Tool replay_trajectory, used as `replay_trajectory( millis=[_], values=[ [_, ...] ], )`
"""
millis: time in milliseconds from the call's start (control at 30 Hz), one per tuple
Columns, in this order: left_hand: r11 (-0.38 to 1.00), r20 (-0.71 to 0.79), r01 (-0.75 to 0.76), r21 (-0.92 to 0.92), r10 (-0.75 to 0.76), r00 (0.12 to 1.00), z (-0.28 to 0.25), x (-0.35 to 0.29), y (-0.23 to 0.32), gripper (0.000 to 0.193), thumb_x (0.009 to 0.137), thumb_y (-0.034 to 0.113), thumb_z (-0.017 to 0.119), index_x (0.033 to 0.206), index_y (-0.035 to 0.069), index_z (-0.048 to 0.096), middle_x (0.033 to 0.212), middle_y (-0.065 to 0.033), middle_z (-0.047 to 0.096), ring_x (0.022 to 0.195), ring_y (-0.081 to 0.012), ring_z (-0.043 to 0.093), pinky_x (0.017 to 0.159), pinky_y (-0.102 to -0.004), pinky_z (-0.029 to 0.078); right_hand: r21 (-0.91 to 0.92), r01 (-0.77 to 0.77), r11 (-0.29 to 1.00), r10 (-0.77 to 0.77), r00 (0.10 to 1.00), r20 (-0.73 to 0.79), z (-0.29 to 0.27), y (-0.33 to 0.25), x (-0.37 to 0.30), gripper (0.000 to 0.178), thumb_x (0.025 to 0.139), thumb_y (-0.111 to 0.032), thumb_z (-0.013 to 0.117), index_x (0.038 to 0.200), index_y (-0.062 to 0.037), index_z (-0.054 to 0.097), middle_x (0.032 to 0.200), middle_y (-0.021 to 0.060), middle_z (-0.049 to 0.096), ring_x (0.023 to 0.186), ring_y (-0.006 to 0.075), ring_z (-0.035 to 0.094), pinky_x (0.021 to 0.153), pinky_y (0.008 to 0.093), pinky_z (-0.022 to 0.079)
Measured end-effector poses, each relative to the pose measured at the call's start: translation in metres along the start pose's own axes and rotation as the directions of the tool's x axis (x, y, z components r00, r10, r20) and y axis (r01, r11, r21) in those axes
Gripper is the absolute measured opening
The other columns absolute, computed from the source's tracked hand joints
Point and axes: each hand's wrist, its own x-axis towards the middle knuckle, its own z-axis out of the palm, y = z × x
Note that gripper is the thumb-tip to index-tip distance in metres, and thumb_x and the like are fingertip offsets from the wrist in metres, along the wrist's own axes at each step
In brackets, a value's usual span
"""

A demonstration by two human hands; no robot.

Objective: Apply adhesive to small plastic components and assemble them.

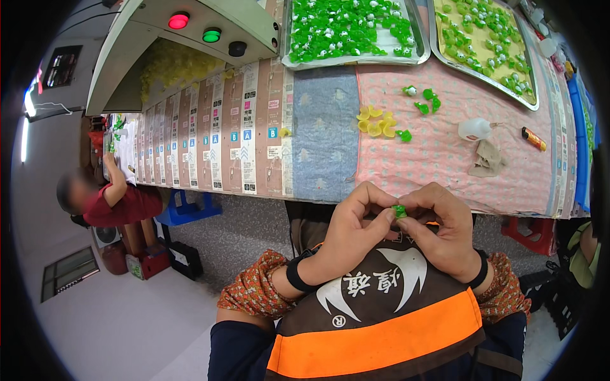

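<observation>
Between my fingertips, just off the table's near edge, is a small shiny green plastic piece [399,211]. My left hand [362,222] pinches it from one side with thumb and forefinger. From the other side, my right hand [443,227] has its thumb and fingers closed on the same piece. Its exact shape is mostly hidden by the fingers. Beyond my hands, a cluster of yellow cup-shaped pieces [380,127] lies on the pink cloth [406,165]. One green piece [404,135] sits beside them, and several loose green pieces [427,103] lie farther off.
A tray [356,63] of green-and-white pieces and a second tray [532,101] stand at the back. Right of centre are a white squeeze bottle [473,129], a crumpled rag [487,160] and an orange-yellow tube [534,138]. A lamp-lit machine [184,35] stands left; a person [124,200] works far left.
</observation>
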Motion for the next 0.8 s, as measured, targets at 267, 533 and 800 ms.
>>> replay_trajectory(
  millis=[267, 533, 800],
  values=[
    [0.998, -0.014, 0.053, -0.036, -0.053, 0.998, 0.0006, -0.0005, -0.0011, 0.011, 0.098, 0.0, 0.056, 0.108, -0.002, 0.054, 0.105, -0.0077, 0.061, 0.096, -0.0103, 0.063, 0.078, -0.0249, 0.061, -0.032, -0.001, 1.0, 0.002, 1.0, 0.012, -0.0021, -0.0009, -0.0005, 0.019, 0.083, 0.005, 0.071, 0.101, -0.0015, 0.069, 0.091, 0.006, 0.065, 0.077, 0.0111, 0.067, 0.063, 0.0235, 0.054],
    [0.999, -0.025, -0.033, 0.014, 0.033, 0.999, 0.0034, -0.0014, -0.0024, 0.011, 0.097, -0.002, 0.056, 0.107, -0.003, 0.055, 0.104, -0.0074, 0.061, 0.095, -0.0095, 0.064, 0.079, -0.0224, 0.059, -0.01, -0.001, 1.0, 0.001, 1.0, 0.021, -0.0032, -0.0012, -0.0005, 0.015, 0.083, 0.007, 0.07, 0.095, -0.0016, 0.068, 0.087, 0.0048, 0.064, 0.074, 0.0093, 0.065, 0.063, 0.0227, 0.051],
    [0.991, -0.047, -0.104, 0.079, 0.108, 0.993, 0.0053, -0.0026, -0.0051, 0.011, 0.094, -0.005, 0.057, 0.105, -0.004, 0.055, 0.101, -0.0048, 0.058, 0.095, -0.0067, 0.061, 0.078, -0.0205, 0.056, 0.015, 0.02, 1.0, -0.02, 1.0, -0.007, -0.0007, 0.0019, -0.001, 0.015, 0.08, 0.007, 0.073, 0.091, -0.0004, 0.066, 0.083, 0.0034, 0.061, 0.072, 0.0075, 0.06, 0.064, 0.0209, 0.047]
  ],
)
